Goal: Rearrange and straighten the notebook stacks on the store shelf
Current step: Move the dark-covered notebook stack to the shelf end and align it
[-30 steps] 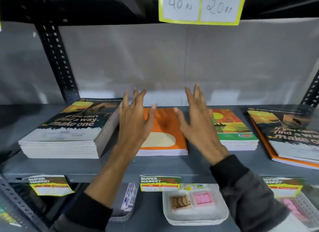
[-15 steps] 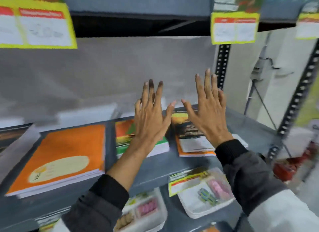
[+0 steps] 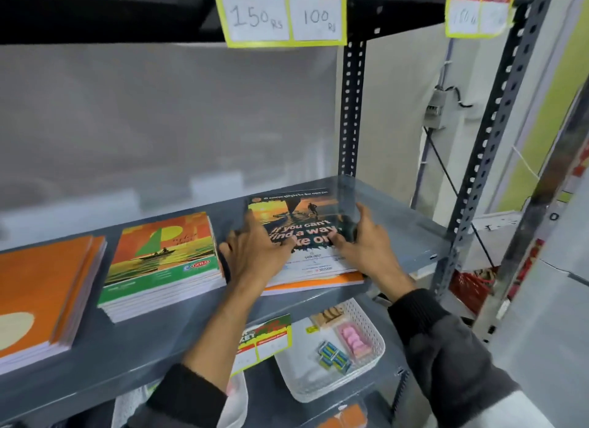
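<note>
Rightmost notebook stack (image 3: 306, 236) at the shelf (image 3: 398, 223) end is clasped between both hands: left hand (image 3: 255, 252), right hand (image 3: 363, 242). Squaring judged underway; next, edges need aligning with neighbouring green stack (image 3: 162, 262).

grey metal shelf (image 3: 398, 211), orange notebook stack (image 3: 38, 287), green-orange stack (image 3: 162, 262), dark-covered stack (image 3: 306, 236)

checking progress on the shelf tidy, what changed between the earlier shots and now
Both hands came down from hovering open in the air and moved rightward along the shelf. The left hand and right hand now press on the dark "If you can't find a way" notebook stack, one at each side. The view swung right with them. The sailboat notebook stack and orange notebook stack lie as before.
</note>
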Available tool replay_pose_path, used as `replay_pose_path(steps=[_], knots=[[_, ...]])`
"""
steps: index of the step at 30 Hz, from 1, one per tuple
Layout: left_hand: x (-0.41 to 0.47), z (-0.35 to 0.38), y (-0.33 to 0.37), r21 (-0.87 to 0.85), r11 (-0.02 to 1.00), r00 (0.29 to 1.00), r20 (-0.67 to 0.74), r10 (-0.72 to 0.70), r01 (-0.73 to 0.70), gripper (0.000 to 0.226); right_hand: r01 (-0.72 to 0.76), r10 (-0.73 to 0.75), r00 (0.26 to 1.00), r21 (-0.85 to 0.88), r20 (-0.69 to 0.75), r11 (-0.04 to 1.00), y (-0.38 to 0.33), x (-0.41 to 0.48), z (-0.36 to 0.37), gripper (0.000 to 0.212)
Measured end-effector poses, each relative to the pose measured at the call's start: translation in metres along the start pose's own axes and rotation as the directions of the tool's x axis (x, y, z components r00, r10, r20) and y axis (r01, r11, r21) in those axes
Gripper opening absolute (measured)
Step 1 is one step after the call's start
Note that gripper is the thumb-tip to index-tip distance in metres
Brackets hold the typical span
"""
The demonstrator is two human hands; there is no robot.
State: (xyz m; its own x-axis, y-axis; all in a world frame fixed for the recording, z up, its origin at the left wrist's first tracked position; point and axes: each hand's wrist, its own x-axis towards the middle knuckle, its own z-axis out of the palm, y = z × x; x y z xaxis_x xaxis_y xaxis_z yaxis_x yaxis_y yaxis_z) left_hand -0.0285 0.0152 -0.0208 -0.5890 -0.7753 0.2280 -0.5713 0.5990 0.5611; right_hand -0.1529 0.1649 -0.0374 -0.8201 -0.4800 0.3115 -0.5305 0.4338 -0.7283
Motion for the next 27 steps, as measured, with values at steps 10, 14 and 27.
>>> replay_pose_path(steps=[10,14,27], knots=[[-0.006,-0.006,0.001,-0.347,0.938,0.991,-0.12,-0.065,0.019,0.077,-0.017,0.019,1.0,0.296,-0.004,0.955,0.007,-0.008,-0.006,0.068],[-0.009,-0.019,0.006,-0.517,0.853,0.989,-0.147,-0.011,-0.067,0.077,0.014,-0.008,1.0,0.313,-0.022,0.95,0.008,-0.007,-0.005,0.064],[-0.022,-0.083,-0.003,-0.982,0.109,0.986,-0.146,0.081,-0.154,0.074,0.128,-0.055,0.987,0.522,-0.153,0.843,-0.019,-0.027,-0.009,0.053]])
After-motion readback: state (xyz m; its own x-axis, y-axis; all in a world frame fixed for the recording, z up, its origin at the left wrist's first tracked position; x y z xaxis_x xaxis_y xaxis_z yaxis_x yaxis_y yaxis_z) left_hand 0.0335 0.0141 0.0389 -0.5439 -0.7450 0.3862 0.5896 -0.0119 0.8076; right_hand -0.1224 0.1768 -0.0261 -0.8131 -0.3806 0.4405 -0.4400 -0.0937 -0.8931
